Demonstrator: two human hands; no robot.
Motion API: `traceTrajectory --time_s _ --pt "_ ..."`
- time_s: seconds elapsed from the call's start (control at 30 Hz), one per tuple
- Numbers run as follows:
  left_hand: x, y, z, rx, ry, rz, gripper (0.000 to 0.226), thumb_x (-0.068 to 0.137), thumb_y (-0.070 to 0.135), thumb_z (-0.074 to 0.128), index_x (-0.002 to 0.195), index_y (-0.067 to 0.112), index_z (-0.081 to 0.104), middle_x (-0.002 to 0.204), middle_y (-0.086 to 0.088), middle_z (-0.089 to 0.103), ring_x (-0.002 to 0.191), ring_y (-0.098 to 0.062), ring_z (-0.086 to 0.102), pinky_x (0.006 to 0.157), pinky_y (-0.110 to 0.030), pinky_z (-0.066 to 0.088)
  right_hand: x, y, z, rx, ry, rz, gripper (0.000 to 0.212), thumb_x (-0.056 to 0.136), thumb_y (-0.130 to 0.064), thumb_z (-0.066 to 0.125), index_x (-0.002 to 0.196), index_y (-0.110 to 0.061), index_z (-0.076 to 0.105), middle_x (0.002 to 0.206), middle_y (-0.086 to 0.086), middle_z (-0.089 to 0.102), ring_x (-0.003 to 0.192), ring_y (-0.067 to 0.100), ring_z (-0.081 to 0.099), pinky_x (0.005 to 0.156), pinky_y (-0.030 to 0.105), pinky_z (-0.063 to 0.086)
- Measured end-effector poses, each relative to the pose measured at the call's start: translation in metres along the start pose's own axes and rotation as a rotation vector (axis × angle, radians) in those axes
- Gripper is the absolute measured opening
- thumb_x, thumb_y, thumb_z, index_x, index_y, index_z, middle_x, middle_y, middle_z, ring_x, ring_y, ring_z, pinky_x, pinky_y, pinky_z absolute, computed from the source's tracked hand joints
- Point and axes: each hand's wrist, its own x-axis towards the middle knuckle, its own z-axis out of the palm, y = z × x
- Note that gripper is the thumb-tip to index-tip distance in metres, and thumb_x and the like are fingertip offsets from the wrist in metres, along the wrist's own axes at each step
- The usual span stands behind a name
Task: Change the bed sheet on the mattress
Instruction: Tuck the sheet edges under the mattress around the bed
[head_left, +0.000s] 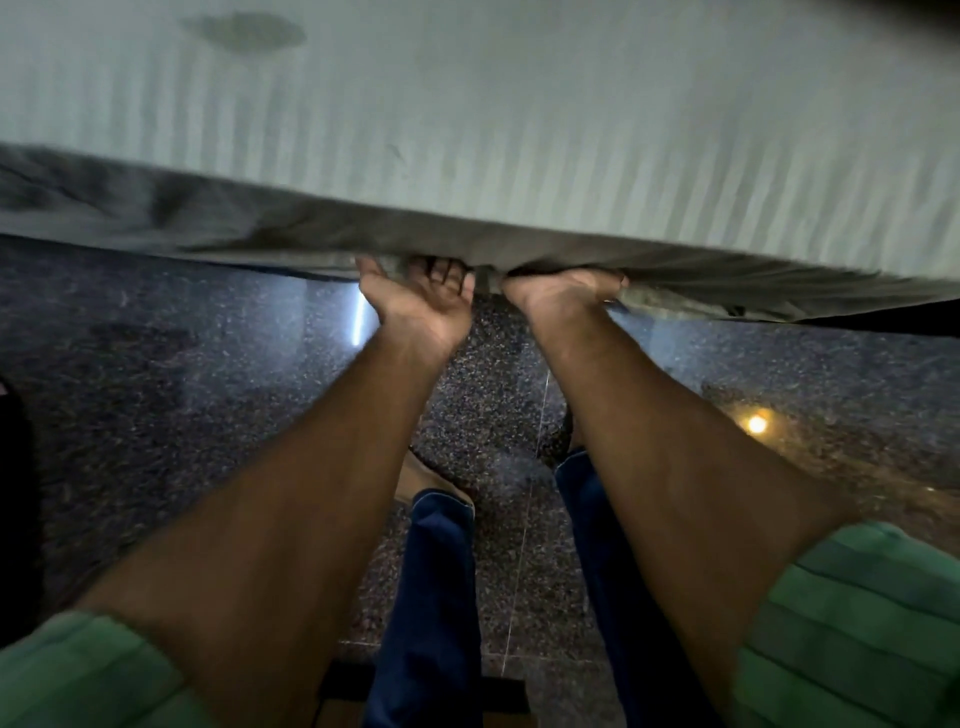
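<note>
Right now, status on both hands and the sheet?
Left hand and right hand both under the mattress edge, fingers curled up into the grey sheet. Striped mattress top bare. Nothing blocking; dark floor below.

Green sleeves (ribbed), blue jeans

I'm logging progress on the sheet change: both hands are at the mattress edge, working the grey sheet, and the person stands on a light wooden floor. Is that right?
Not quite: the floor is dark, glossy speckled stone, not light wood, as the head view shows. The rest holds: the left hand and right hand are both at the mattress edge, working the grey sheet.
</note>
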Motion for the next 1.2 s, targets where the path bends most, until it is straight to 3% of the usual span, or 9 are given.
traceTrajectory --time_s 0.13,0.3,0.37,0.5,0.6,0.67,0.8,0.97,1.2 --pt "0.012 0.001 0.02 -0.053 0.045 0.031 0.089 0.091 0.083 0.024 0.14 0.017 0.057 0.139 -0.014 0.061 0.122 -0.031 0.059 0.1 -0.042 0.047 -0.003 -0.005 -0.011 -0.008 -0.154 0.045 0.094 0.073 -0.087 0.036 0.141 -0.026 0.06 0.148 0.017 0.056 0.135 0.047 0.05 0.113 0.067 0.033" --pt "0.012 0.006 -0.018 0.157 -0.028 -0.025 0.086 0.095 0.081 0.021 0.152 0.021 0.046 0.145 -0.014 0.058 0.134 -0.031 0.056 0.116 -0.044 0.038 -0.022 0.0 -0.017 -0.105 -0.148 0.027 0.088 0.08 -0.083 0.036 0.133 -0.017 0.061 0.131 0.02 0.064 0.121 0.041 0.059 0.106 0.061 0.042" --pt "0.0 0.017 -0.039 0.347 -0.049 -0.074 0.078 0.101 0.073 0.017 0.143 0.021 0.056 0.135 -0.009 0.067 0.13 -0.025 0.06 0.105 -0.037 0.043 -0.041 0.007 -0.025 -0.255 -0.049 -0.054 0.068 0.095 -0.072 0.034 0.109 -0.014 0.067 0.103 0.013 0.068 0.096 0.027 0.065 0.095 0.041 0.051" --pt "-0.026 0.028 -0.053 0.677 0.095 -0.007 0.043 0.106 0.046 0.042 0.113 0.017 0.072 0.094 0.001 0.08 0.095 -0.014 0.07 0.07 -0.026 0.045 -0.086 0.035 -0.051 -0.634 0.081 -0.146 0.036 0.11 -0.032 0.041 0.129 -0.012 0.064 0.131 0.008 0.069 0.115 0.023 0.068 0.1 0.037 0.053" --pt "-0.04 0.041 -0.053 0.858 0.162 0.429 0.019 0.096 0.026 0.063 0.095 0.013 0.077 0.067 0.005 0.073 0.067 -0.014 0.065 0.062 -0.027 0.046 -0.118 0.075 -0.063 -0.891 0.038 -0.407 0.015 0.101 -0.013 0.06 0.109 -0.006 0.071 0.109 0.016 0.077 0.08 0.019 0.072 0.066 0.031 0.055" --pt "-0.064 0.064 -0.047 1.225 0.14 0.883 0.022 0.093 0.035 0.067 0.078 0.019 0.071 0.067 0.009 0.069 0.067 -0.012 0.064 0.066 -0.029 0.047 -0.139 0.096 -0.066 -1.355 -0.131 -0.914 0.009 0.093 -0.011 0.068 0.097 -0.016 0.074 0.095 0.003 0.077 0.081 0.014 0.069 0.071 0.036 0.057" --pt "-0.112 0.125 -0.029 1.743 -0.007 1.597 0.013 0.091 0.035 0.068 0.098 0.024 0.069 0.103 0.006 0.067 0.1 -0.019 0.06 0.088 -0.04 0.042 -0.162 0.12 -0.04 -1.947 -0.51 -1.748 0.025 0.086 -0.016 0.069 0.111 -0.018 0.071 0.114 0.0 0.064 0.109 0.022 0.056 0.092 0.039 0.046" --pt "-0.108 0.205 -0.015 2.143 -0.06 1.46 0.051 0.087 0.034 0.073 0.133 0.022 0.057 0.138 -0.001 0.055 0.13 -0.024 0.048 0.108 -0.039 0.038 -0.158 0.126 0.022 -2.261 -0.478 -1.75 0.037 0.086 -0.022 0.078 0.122 -0.021 0.068 0.126 -0.001 0.059 0.12 0.021 0.05 0.101 0.037 0.044" --pt "-0.102 0.236 -0.002 2.088 -0.249 1.366 0.01 0.082 0.018 0.079 0.089 0.023 0.075 0.095 0.003 0.073 0.095 -0.025 0.063 0.075 -0.039 0.052 -0.149 0.112 0.029 -2.238 -0.661 -1.829 0.005 0.09 -0.027 0.073 0.087 -0.024 0.075 0.091 -0.008 0.066 0.094 0.018 0.054 0.081 0.031 0.045"
